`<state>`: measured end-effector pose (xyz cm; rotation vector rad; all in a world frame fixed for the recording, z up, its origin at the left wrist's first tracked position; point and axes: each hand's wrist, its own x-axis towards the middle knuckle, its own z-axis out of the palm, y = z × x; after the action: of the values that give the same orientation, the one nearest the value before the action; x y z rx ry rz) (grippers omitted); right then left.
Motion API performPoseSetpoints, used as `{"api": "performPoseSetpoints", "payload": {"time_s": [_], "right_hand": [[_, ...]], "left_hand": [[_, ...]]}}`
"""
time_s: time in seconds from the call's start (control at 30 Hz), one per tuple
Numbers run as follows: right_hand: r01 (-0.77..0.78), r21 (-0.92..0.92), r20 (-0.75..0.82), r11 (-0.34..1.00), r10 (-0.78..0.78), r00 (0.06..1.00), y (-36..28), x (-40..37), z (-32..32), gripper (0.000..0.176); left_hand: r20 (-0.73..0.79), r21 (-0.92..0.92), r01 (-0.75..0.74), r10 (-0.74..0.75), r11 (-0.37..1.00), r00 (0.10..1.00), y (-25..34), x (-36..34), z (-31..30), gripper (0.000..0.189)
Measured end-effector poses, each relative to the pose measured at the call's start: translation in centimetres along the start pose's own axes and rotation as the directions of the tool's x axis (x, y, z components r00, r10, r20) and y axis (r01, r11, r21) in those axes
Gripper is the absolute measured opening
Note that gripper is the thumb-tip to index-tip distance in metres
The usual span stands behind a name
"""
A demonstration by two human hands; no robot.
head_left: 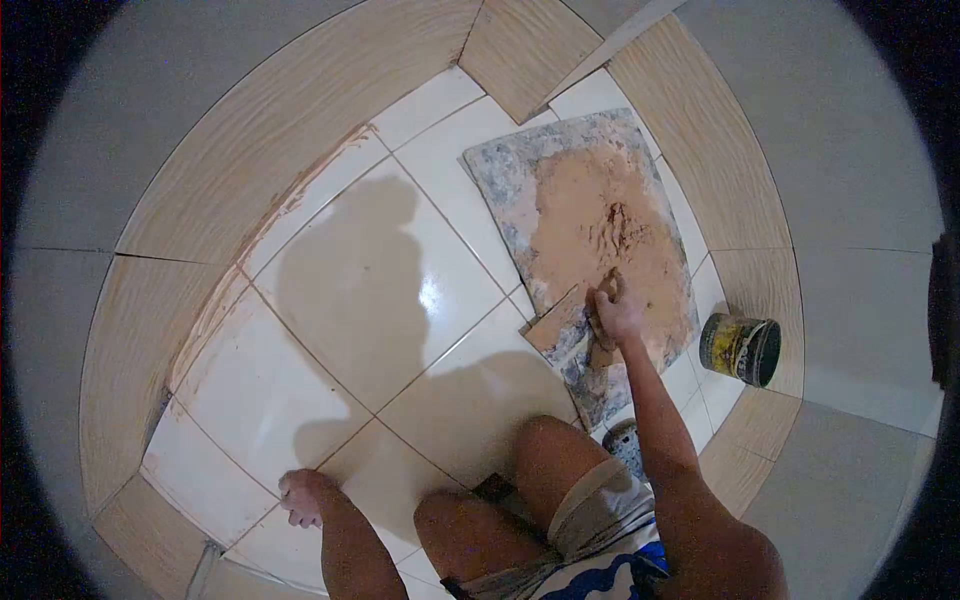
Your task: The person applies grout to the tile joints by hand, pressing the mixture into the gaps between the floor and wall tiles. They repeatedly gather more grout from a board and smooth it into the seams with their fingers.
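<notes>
Low over the white tiled floor (330,340), at lower left, is my left hand (303,496). Its fingers are loosely bent and a little apart, with nothing seen in them. My right hand (618,315) is closed on a flat rectangular trowel (557,322), smeared with brown paste; its handle is mostly hidden by the fingers. Beneath that hand lies a grey, stained board (500,170). Wet orange-brown grout or mortar (580,220) is spread over its middle, with dark ridges near the centre.
A dirty black bucket (725,343) with a yellow label lies tipped at right. Wood-look skirting tiles (330,110) line the walls, with brown smears along the left floor edge. A speckled round container (625,445) is partly hidden by my right arm. My bent knees (555,450) are in front.
</notes>
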<state>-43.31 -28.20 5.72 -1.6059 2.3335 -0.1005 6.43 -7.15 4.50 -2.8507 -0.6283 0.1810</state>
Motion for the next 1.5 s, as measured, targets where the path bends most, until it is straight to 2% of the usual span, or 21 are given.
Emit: {"api": "performPoseSetpoints", "payload": {"time_s": [0.07,0.13,0.17,0.2,0.47,0.53,0.57,0.63,0.77,0.83,0.87,0.9,0.97,1.03,1.1,1.17,1.3,1.33,1.37,1.43,1.5], "right_hand": [[0.056,-0.058,-0.063,0.997,-0.060,0.996,-0.1,-0.2,0.4,0.059],[-0.158,-0.163,0.199,0.974,0.189,0.962,-1.1,0.1,-0.7,0.061],[-0.160,-0.167,0.199,0.973,0.192,0.961,-1.0,0.0,-0.6,0.061],[-0.102,-0.107,0.183,0.989,0.121,0.976,-0.8,-0.1,-0.6,0.059],[0.116,0.037,0.235,0.993,-0.122,0.964,0.1,0.1,-1.7,0.052],[-0.188,0.061,0.179,0.980,0.175,0.968,-1.9,0.6,-3.5,0.046],[-0.181,0.066,0.185,0.981,0.166,0.969,-1.7,0.8,-2.9,0.046],[-0.067,-0.170,0.023,0.983,0.072,0.997,-1.4,1.5,-1.7,0.042],[0.071,-0.061,-0.134,0.996,-0.078,0.988,-4.4,1.6,-0.8,0.052],[-0.105,0.163,-0.010,0.981,0.108,0.994,-9.8,1.4,-1.9,0.043],[0.131,0.399,-0.070,0.907,-0.113,0.991,-11.0,2.5,0.6,0.041],[0.346,0.594,-0.177,0.726,-0.302,0.937,-12.6,3.6,3.3,0.040],[0.247,0.422,0.098,0.872,-0.315,0.944,-22.9,2.7,1.1,0.039],[0.347,0.400,0.106,0.848,-0.419,0.902,-29.3,5.2,3.4,0.041],[0.340,0.414,0.019,0.844,-0.382,0.924,-34.1,8.1,5.3,0.044],[0.349,0.407,-0.009,0.844,-0.378,0.926,-36.7,12.1,7.5,0.047],[0.405,0.268,0.008,0.874,-0.423,0.906,-39.4,14.4,9.1,0.067],[0.381,0.201,0.150,0.903,-0.412,0.899,-40.3,14.1,9.2,0.078],[0.363,0.127,0.284,0.923,-0.385,0.878,-41.2,14.0,9.1,0.091],[0.455,0.043,0.423,0.890,-0.428,0.798,-41.8,13.9,10.8,0.104],[0.636,0.115,0.334,0.763,-0.632,0.699,-40.9,15.5,16.0,0.106]], "left_hand": [[-0.004,0.049,-0.006,0.006,0.999,1.000,-0.5,0.8,0.8,0.050],[0.004,0.133,-0.082,0.082,0.988,0.997,-0.7,0.8,1.1,0.050],[0.006,0.136,-0.084,0.084,0.987,0.996,-0.7,0.9,1.0,0.050],[-0.025,0.056,-0.003,0.004,0.998,1.000,-0.5,1.0,1.0,0.050],[-0.057,0.037,-0.016,0.018,0.999,0.998,-0.3,0.1,1.9,0.049],[-0.075,0.032,-0.005,0.007,0.999,0.997,-0.7,0.4,2.1,0.049],[-0.086,0.027,0.004,-0.001,1.000,0.996,-0.8,0.7,2.2,0.049],[-0.111,0.013,0.024,-0.023,1.000,0.994,-0.8,1.3,2.1,0.048],[-0.087,0.010,0.062,-0.061,0.998,0.994,-0.5,1.8,2.4,0.049],[-0.076,0.029,0.019,-0.016,0.999,0.997,-0.4,1.5,2.0,0.049],[-0.071,0.036,0.008,-0.005,0.999,0.997,-0.4,1.5,2.0,0.050],[-0.063,0.018,0.006,-0.005,1.000,0.998,-0.6,1.9,2.5,0.048],[-0.058,0.000,0.012,-0.012,1.000,0.998,-0.9,2.6,3.2,0.047],[-0.054,0.082,-0.058,0.062,0.995,0.997,-1.2,3.0,4.0,0.044],[-0.084,-0.001,0.040,-0.040,0.999,0.996,-1.4,3.8,5.4,0.043],[-0.109,-0.089,0.134,-0.143,0.987,0.984,-1.5,4.3,6.2,0.042],[-0.075,-0.001,0.044,-0.044,0.999,0.996,-1.5,3.9,5.3,0.042],[-0.049,-0.021,0.016,-0.017,1.000,0.999,-1.3,3.7,4.9,0.041],[-0.042,-0.020,0.021,-0.022,1.000,0.999,-1.5,4.0,5.5,0.041],[-0.261,-0.010,0.079,-0.079,0.997,0.962,-2.0,4.8,7.4,0.036],[-0.205,0.131,0.005,0.022,0.991,0.979,-1.3,3.7,5.4,0.035]]}}
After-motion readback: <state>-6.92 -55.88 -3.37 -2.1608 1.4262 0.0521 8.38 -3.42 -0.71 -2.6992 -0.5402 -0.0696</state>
